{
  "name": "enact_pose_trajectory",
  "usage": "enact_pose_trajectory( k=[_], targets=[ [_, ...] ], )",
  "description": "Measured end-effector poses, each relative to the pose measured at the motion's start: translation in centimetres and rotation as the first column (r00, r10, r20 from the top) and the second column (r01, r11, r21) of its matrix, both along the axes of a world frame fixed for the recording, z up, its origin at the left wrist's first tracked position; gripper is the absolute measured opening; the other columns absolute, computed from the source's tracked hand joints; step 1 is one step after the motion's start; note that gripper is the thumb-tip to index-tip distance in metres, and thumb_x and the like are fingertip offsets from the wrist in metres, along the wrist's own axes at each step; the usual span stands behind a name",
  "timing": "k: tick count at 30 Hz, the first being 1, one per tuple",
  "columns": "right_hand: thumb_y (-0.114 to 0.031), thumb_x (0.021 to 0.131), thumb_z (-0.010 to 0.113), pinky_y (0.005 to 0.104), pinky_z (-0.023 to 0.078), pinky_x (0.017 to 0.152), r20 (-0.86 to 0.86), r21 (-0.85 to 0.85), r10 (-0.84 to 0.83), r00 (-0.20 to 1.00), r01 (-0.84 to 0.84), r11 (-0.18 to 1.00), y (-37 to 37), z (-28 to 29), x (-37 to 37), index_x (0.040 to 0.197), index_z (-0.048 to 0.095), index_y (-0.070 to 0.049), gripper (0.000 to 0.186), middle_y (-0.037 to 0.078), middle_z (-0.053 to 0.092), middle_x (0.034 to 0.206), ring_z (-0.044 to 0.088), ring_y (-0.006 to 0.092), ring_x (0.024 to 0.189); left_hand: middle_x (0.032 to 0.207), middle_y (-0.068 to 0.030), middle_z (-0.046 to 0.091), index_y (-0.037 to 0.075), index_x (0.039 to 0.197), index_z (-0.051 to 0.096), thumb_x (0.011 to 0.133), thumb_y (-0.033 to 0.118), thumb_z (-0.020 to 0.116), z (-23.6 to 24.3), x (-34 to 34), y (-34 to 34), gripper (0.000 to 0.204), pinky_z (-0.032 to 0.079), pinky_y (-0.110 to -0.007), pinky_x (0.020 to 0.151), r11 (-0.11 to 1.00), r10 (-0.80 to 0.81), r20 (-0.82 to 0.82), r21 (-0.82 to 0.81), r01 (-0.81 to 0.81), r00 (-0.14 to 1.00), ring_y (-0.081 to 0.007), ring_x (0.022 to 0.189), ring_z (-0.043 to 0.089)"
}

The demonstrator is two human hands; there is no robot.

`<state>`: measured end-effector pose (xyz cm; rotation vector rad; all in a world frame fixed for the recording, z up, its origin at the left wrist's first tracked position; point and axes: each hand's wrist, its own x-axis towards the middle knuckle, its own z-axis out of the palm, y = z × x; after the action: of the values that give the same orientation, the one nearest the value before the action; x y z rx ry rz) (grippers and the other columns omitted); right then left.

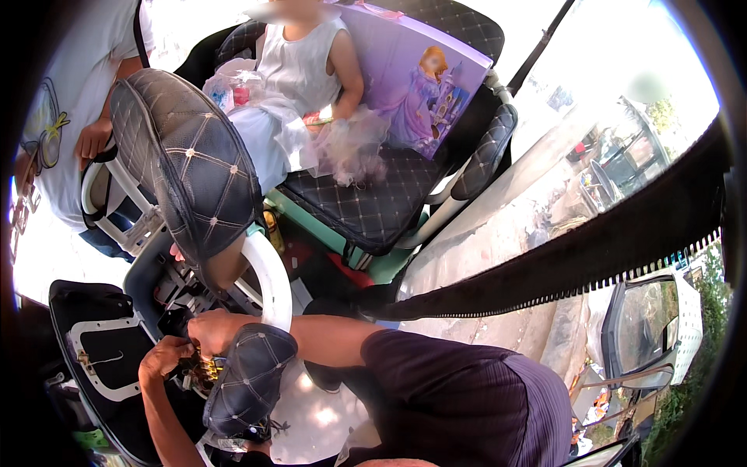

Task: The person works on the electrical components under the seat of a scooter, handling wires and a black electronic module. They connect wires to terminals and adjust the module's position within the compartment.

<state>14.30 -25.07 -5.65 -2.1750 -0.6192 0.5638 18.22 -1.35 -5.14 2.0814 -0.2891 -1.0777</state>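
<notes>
At the lower left, a bundle of wires with yellow connectors hangs beside the opened compartment of a seated vehicle. My left hand, its forearm rising from the lower edge, has its fingers closed on dark wires at the top of that bundle. Right against it is my right hand, curled closed; what lies inside its fingers is hidden. The right arm passes behind a curved white tube. A black quilted pad covers part of the wiring below.
A quilted backrest tilts above the compartment. On the black seat sits a person in white next to a purple box. Another person stands at left. A black zippered strip crosses the right side.
</notes>
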Motion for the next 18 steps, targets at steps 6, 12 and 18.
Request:
enact_pose_trajectory(
  k=[6,12,18],
  targets=[
    [-0.022,0.070,0.085,0.0491,0.057,0.075,-0.010,0.000,0.031,0.999,-0.031,1.000,0.5,0.3,0.3,0.101,0.082,-0.002,0.037,0.018,0.078,0.091,0.076,0.0373,0.091,0.090,-0.0052,0.069,-0.008,0.113,0.077,0.087,0.019,0.071,-1.3,-0.4,3.1,0.039,0.049,-0.033,0.090,0.993,0.087,-0.032,-0.082,-0.089,0.996,-0.0207,0.090,0.063],
    [-0.026,0.069,0.087,0.0483,0.058,0.077,-0.014,-0.021,0.032,0.999,-0.033,0.999,-0.7,-0.6,0.5,0.104,0.082,-0.003,0.042,0.017,0.080,0.096,0.076,0.0352,0.093,0.093,-0.0110,0.071,-0.009,0.110,0.073,0.074,0.010,0.079,1.7,-1.7,-0.4,0.041,0.051,-0.036,0.088,0.999,-0.047,0.081,0.013,0.046,0.996,-0.0252,0.092,0.066],
    [-0.028,0.070,0.087,0.0476,0.059,0.083,-0.066,-0.053,0.067,0.996,-0.071,0.996,0.3,-0.1,1.2,0.108,0.082,-0.004,0.045,0.017,0.080,0.102,0.076,0.0352,0.099,0.094,-0.0092,0.074,-0.006,0.108,0.073,0.073,0.012,0.089,1.9,-2.6,-0.5,0.043,0.054,-0.036,0.084,1.000,0.026,0.123,-0.019,-0.023,0.992,-0.0180,0.090,0.067]
  ],
)
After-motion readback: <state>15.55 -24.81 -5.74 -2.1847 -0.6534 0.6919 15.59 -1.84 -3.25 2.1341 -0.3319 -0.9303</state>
